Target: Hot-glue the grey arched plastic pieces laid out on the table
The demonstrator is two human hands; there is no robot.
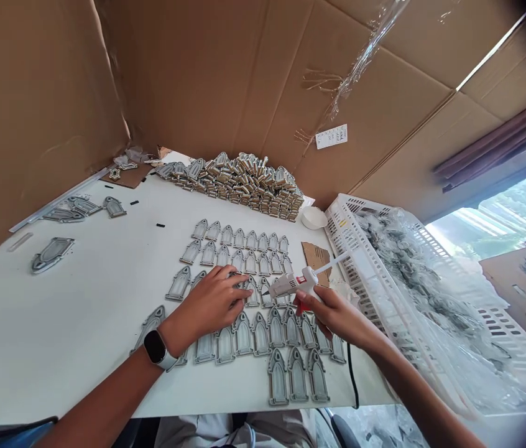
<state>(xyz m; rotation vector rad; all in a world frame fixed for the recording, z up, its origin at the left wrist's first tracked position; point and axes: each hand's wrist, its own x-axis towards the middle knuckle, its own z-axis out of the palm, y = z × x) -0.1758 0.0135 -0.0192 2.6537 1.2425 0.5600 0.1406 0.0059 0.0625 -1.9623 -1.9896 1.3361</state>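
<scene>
In my right hand [335, 314] is a white hot glue gun [293, 285] with a red trigger, a glue stick coming out of its back. Its nozzle points left, just above a row of arched, window-shaped grey frames [267, 291]. My left hand [214, 298] reaches over the same row with its fingers apart, the fingertips close to one frame beside the nozzle; whether they touch it I cannot tell. Several rows of these frames lie flat on the white table [104, 298], some hidden under my left hand and wrist.
A big pile of similar frames [244, 186] stands at the back against cardboard walls. On the right is a white plastic crate [360, 267] full of bagged pieces. A small white bowl [314, 218] and a cardboard scrap [316, 261] sit beside it. A black cord [352, 376] hangs over the front edge.
</scene>
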